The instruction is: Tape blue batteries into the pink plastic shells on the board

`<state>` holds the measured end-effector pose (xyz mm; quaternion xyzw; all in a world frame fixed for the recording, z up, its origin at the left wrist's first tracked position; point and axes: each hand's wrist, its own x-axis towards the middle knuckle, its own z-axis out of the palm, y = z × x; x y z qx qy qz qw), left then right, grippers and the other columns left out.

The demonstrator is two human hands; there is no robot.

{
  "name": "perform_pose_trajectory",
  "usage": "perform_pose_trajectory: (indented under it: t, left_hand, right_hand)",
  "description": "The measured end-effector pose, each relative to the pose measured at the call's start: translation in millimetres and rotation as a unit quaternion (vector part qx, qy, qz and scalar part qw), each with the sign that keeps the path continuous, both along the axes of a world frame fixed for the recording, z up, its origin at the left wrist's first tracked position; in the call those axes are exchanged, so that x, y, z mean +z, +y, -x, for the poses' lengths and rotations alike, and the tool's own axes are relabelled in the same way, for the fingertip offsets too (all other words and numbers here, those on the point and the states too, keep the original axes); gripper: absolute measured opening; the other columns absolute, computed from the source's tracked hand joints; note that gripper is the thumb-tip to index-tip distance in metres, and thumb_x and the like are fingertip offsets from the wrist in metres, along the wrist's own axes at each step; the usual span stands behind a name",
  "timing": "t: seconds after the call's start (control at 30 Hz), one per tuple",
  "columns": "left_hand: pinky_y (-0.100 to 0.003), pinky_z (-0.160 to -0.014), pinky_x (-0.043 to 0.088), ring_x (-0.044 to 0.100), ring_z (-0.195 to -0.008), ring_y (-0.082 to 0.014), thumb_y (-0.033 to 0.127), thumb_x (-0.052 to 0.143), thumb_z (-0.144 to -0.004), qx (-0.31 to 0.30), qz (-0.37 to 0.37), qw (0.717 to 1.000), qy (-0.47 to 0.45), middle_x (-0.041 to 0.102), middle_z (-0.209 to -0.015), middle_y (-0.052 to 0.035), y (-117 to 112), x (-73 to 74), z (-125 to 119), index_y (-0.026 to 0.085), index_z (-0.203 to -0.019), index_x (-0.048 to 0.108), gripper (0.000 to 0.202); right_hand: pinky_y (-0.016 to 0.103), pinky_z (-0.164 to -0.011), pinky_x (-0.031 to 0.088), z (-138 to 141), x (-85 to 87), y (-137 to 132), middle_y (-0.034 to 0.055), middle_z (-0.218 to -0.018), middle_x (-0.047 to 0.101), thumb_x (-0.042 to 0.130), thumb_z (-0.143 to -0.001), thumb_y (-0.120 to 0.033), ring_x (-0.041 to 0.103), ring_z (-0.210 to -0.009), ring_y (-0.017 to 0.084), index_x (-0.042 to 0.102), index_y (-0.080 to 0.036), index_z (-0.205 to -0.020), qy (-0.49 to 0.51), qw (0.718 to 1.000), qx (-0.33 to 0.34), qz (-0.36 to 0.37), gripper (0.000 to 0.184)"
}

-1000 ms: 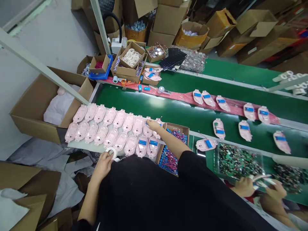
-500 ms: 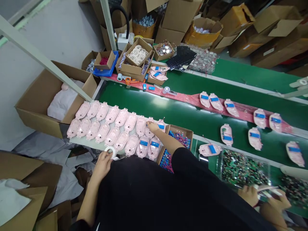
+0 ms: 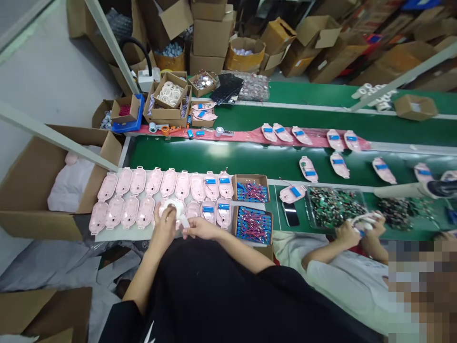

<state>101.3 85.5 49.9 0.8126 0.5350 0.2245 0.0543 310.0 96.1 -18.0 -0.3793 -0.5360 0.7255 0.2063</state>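
My left hand (image 3: 165, 227) is closed around a roll of white tape (image 3: 173, 206), above the near row of pink plastic shells. With its fingertips, my right hand (image 3: 200, 228) pinches the loose end of the tape (image 3: 184, 223), just right of the roll. Two rows of pink shells (image 3: 138, 181) lie open side up on a white sheet. At the right end of both rows, a few shells hold a blue battery (image 3: 210, 181). My hands and the tape partly cover some near-row shells.
Two boxes of wired blue batteries (image 3: 253, 226) stand right of the shells. Farther right lie a phone (image 3: 291, 214) and a tray of circuit boards (image 3: 335, 205), where a co-worker's hands (image 3: 350, 233) hold a pale part. A large carton (image 3: 32, 166) stands left.
My right hand has left the far row of shells and come to the tape. A blue battery now shows where it was. The roll has moved over the near row; the view has turned right.
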Motion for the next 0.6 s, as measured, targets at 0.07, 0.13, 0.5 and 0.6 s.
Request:
perform_pose_trajectory:
  t: [0.07,0.13,0.5,0.6]
  left_hand:
    - [-0.066,-0.127,0.02,0.063,-0.122,-0.0282,0.008,0.045,-0.095,0.01,-0.027,1.0,0.0,0.068,-0.122,-0.0152,10,0.2,9,0.016,-0.126,0.058,0.034]
    - [-0.065,-0.127,0.018,0.067,-0.115,-0.0272,0.009,0.045,-0.096,0.021,-0.044,0.999,-0.008,0.07,-0.117,-0.0144,12,-1.2,18,0.016,-0.123,0.059,0.031]
    - [-0.065,-0.123,0.03,0.064,-0.119,-0.0294,0.015,0.048,-0.097,0.036,-0.006,0.998,-0.044,0.069,-0.116,-0.0124,-48,-9.0,1,0.02,-0.121,0.057,0.027]
    - [-0.066,-0.122,0.032,0.065,-0.116,-0.0284,0.012,0.047,-0.096,0.041,-0.004,0.999,-0.032,0.069,-0.113,-0.0114,-62,-5.3,-8,0.02,-0.121,0.057,0.027]
  right_hand:
    - [0.027,-0.052,0.045,8,7.9,-21,0.0019,-0.083,0.077,0.068,-0.087,-0.057,0.054,-0.053,0.014,0.077,-0.028,-0.09,0.046,0.997,0.037,0.041,0.03]
    - [0.026,-0.052,0.043,2,8.0,-27,0.0007,-0.086,0.078,0.066,-0.09,-0.053,0.054,-0.052,0.013,0.079,-0.027,-0.092,0.047,0.996,0.075,0.032,0.03]
    - [0.039,-0.111,0.042,-205,-57.7,109,0.0167,-0.142,0.063,0.045,-0.104,-0.031,0.055,-0.133,0.029,0.065,-0.017,-0.136,-0.55,0.814,-0.138,-0.125,0.041]
    - [0.05,-0.113,0.038,-231,-81.2,138,0.0197,-0.152,0.051,0.048,-0.102,-0.036,0.042,-0.141,0.035,0.061,-0.017,-0.141,-0.609,0.778,-0.115,-0.104,0.044]
